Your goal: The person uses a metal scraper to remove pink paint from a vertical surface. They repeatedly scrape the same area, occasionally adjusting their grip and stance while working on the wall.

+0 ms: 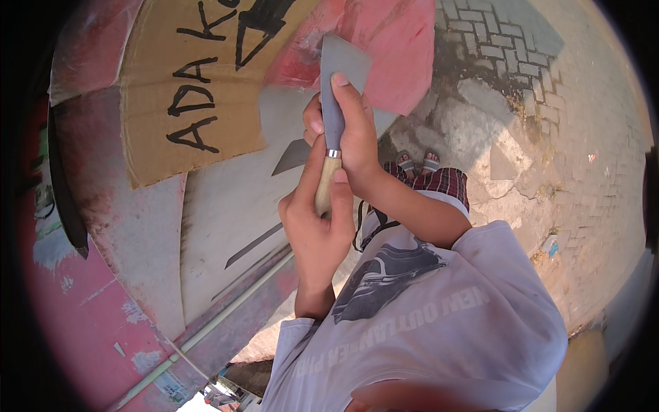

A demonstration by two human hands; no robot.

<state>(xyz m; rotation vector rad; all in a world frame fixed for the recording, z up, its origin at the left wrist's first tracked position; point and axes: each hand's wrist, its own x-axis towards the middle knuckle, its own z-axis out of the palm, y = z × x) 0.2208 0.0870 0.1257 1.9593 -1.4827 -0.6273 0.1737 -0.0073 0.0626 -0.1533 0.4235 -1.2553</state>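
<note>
A putty knife point(345, 58) with a wide grey blade and a pale wooden handle is held up in front of my body, its blade pointing away from me. My left hand point(317, 223) grips the wooden handle, with the thumb along one side and the fingers on the other. Higher up, my right hand point(357, 134) clasps the blade's narrow part, its thumb pressed on the flat face and its fingers curled behind. The two hands are close together around the metal collar. The blade's wide edge is free and touches nothing that I can see.
Beyond the hands at left is a brown cardboard sheet point(154, 103) with black hand lettering and an arrow. Behind it are a red-pink panel point(401, 55), a worn pale surface point(220, 206) and a thin light pipe point(213, 326). Cracked concrete point(473, 137) and paving bricks point(498, 44) lie at right.
</note>
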